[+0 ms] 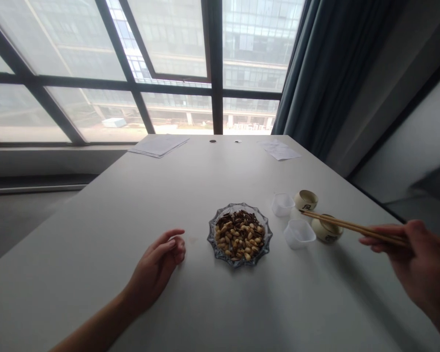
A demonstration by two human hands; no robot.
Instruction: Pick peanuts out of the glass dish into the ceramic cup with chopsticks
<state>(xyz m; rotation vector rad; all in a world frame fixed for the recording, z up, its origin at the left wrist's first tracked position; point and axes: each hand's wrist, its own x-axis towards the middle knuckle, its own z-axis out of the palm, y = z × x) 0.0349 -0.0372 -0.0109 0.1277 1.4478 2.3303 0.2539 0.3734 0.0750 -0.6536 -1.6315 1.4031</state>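
I see my right hand [412, 259] gripping chopsticks [352, 227], tips over the cups, near the glass dish of nuts [239, 235]; my left hand [157, 266] rests loosely curled, empty, on the bench [95, 254].

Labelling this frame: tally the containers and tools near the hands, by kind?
Scalloped clear glass bowl of nuts and seeds: 1
Small clear plastic cups: 2
Small cream ceramic cups: 2
Wooden chopsticks, held in the right hand: 1 pair
Total: 6
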